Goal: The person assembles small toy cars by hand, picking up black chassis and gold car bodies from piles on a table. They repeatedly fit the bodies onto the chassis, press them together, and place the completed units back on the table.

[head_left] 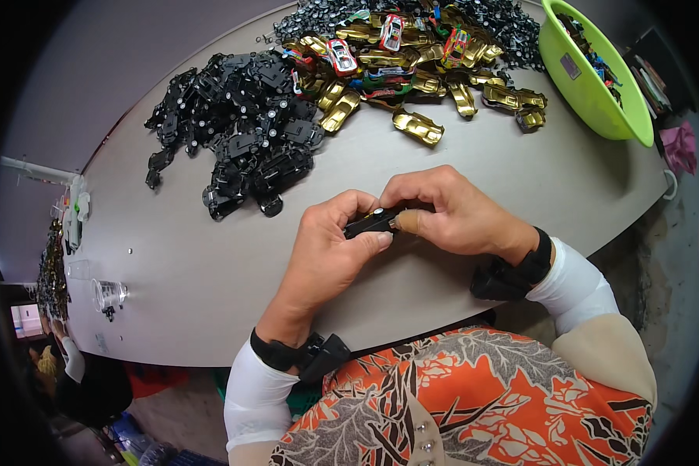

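Chassis [369,224], small and black, is held just above the counter [194,311], between the two hands. The left grip [340,225] pinches its left end, thumb on the near side and bent fingers on the far side. The right grip [400,210] presses thumb and forefinger together on its right end; that thumb wears a tan wrap [414,223]. A pale wheel [378,211] shows on top of the chassis, and a small silvery bit [394,224] sits at its right end, by the wrapped thumb.

Nearer the wearer than the chassis come a black strap [279,353] on the left wrist, another strap [536,264] on the right, white sleeves [260,396] and an orange patterned garment [489,396].

Beyond the chassis and to its left lies a heap of black parts [245,116]. Straight beyond it are gold cars [418,126], some red and white ones among them, with loose wheels [318,19] behind. Beyond it to the right stands a green basin [594,85]. Well to its left is a clear cup [109,293]; farther left, a co-worker's sleeve [73,361].
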The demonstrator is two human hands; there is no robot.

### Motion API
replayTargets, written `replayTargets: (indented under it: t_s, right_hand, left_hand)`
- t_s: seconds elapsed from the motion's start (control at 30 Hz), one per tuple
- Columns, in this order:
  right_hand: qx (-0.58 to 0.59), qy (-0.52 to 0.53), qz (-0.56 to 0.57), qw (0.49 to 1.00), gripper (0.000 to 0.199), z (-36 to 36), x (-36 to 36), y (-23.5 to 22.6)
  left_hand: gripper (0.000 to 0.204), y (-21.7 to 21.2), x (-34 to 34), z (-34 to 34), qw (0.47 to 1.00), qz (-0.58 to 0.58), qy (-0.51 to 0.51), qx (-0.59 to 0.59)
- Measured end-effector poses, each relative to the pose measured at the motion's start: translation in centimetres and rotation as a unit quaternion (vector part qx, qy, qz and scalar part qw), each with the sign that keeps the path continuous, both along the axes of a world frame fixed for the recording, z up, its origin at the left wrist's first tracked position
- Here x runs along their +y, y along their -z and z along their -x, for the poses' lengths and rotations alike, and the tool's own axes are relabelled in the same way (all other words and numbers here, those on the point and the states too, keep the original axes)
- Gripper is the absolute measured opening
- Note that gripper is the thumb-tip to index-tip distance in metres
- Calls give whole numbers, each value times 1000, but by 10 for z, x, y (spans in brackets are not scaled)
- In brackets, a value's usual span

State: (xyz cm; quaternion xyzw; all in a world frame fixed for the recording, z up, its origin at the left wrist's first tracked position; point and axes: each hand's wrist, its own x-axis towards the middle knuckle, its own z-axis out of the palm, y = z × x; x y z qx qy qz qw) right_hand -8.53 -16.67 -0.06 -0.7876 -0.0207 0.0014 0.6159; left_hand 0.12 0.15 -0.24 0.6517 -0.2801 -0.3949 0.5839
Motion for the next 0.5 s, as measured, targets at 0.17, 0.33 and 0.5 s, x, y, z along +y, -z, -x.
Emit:
replayTargets:
  t_s: [0.17, 0.33, 0.5]
  right_hand:
    - [29, -29, -34, 999, 16, -5, -5, 11]
    - [130, 31, -174, 976, 16, -7, -19, -4]
    - [77, 70, -176, 979, 17, -5, -20, -2]
  left_hand:
    - [19, 3, -2, -4, 1000, -7, -9, 6]
    - [26, -2, 2, -17, 989, 19, -33, 142]
    - [34, -6, 2, -19, 985, 17, -22, 170]
